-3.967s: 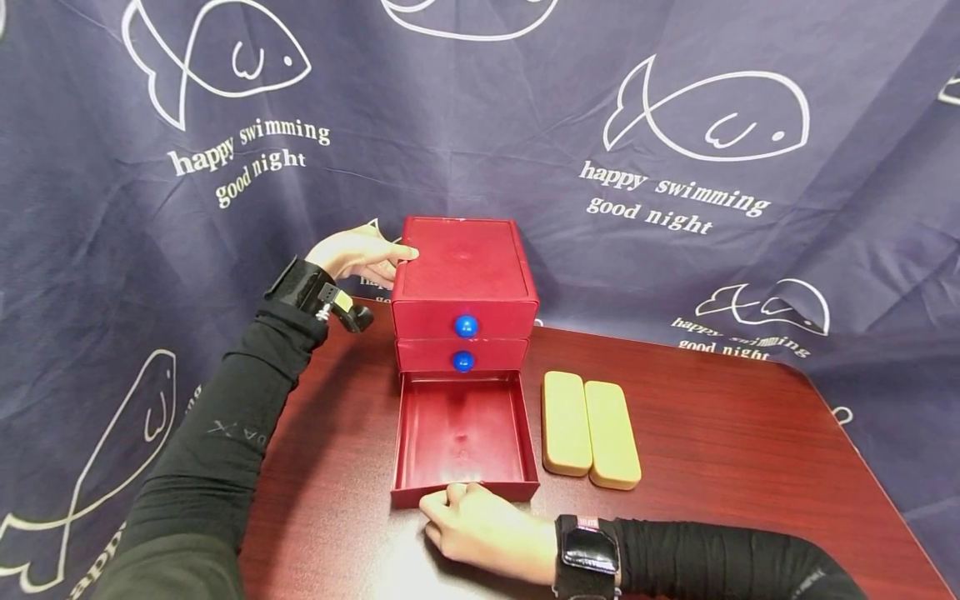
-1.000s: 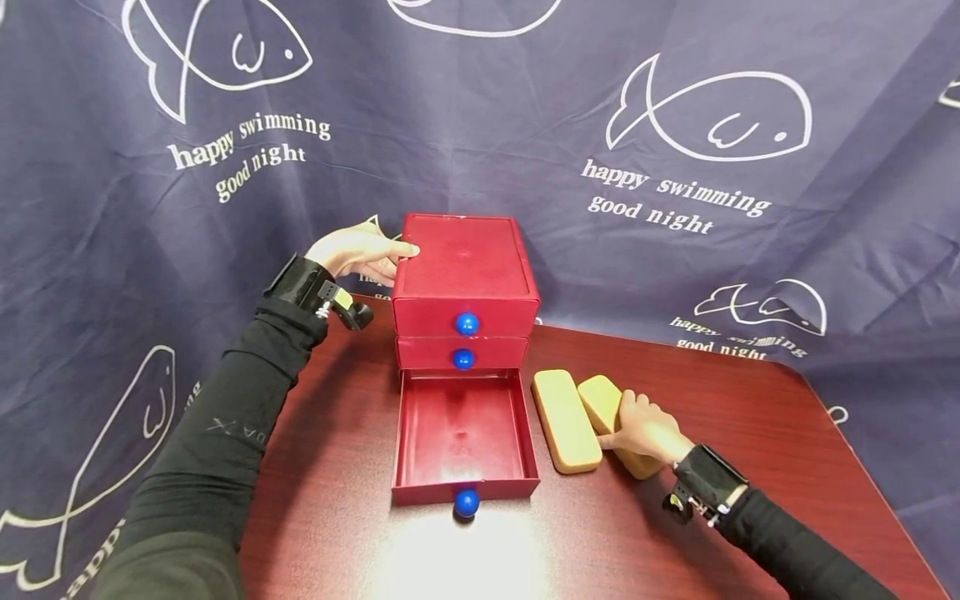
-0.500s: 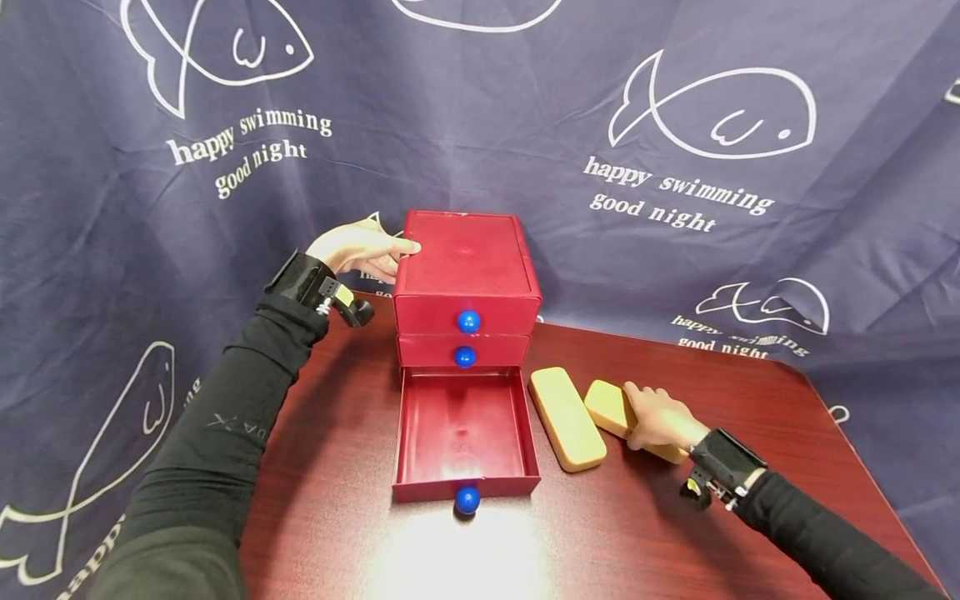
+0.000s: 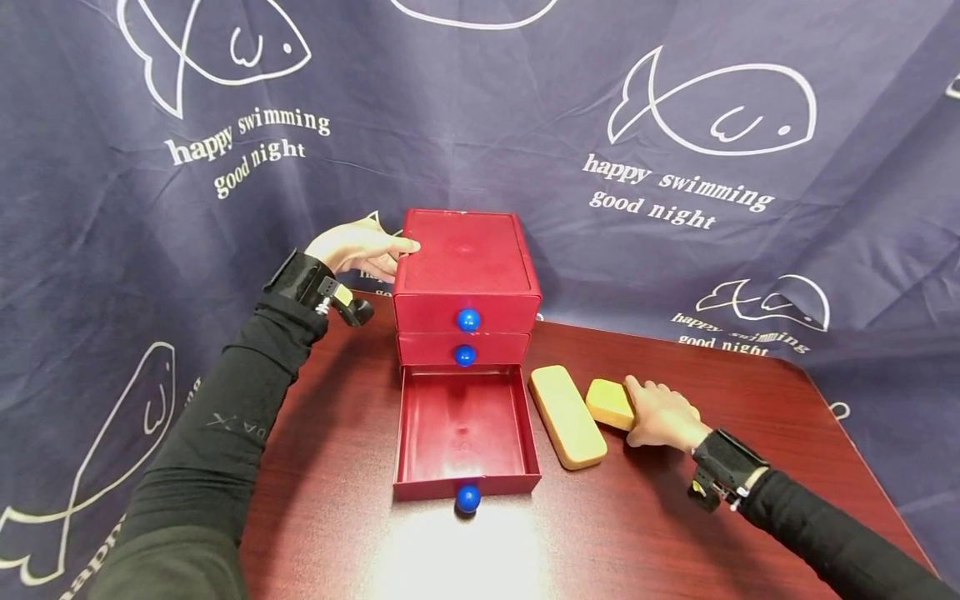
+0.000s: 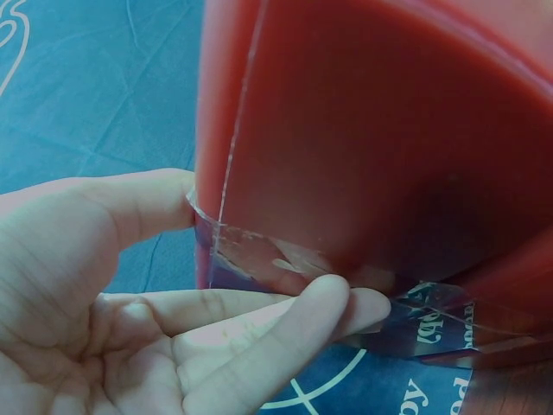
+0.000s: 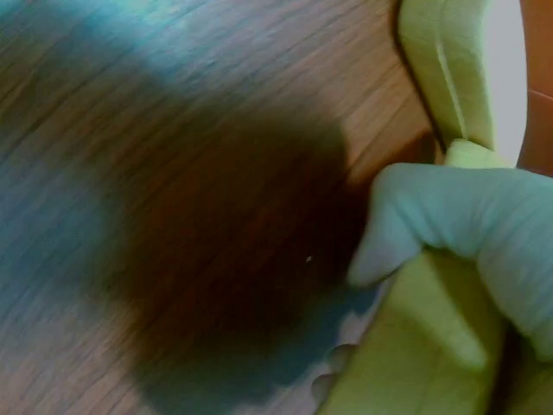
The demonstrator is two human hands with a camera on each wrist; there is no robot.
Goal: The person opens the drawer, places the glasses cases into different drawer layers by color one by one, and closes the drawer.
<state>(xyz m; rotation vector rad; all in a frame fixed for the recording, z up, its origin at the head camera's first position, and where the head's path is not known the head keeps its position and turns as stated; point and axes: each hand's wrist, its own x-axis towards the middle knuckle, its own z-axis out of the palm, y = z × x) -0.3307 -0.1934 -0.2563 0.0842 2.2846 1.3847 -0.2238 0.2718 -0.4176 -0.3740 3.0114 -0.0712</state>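
A red drawer cabinet (image 4: 467, 254) with blue knobs stands on the table, its bottom drawer (image 4: 463, 429) pulled out and bare inside. My left hand (image 4: 356, 247) rests at the cabinet's left edge. Its thumb lies on the top rim, with fairly straight fingers touching the side in the left wrist view. On the right, my right hand (image 4: 663, 414) grips a yellow oblong box with rounded corners (image 4: 609, 403) from above, thumb on the near side. That hand covers much of the box. Beside it lies a second, similar yellow box (image 4: 567, 417), slanted, between drawer and hand.
The reddish wood table (image 4: 337, 492) ends at a right edge beyond my right forearm. A dark blue curtain (image 4: 480, 125) printed with fish hangs close behind the cabinet. The lower drawer's blue knob (image 4: 467, 499) juts toward me.
My right hand left the bottom drawer's front, took hold of the right yellow box and turned it away from the other, which also slants now. The left hand stays at the cabinet.
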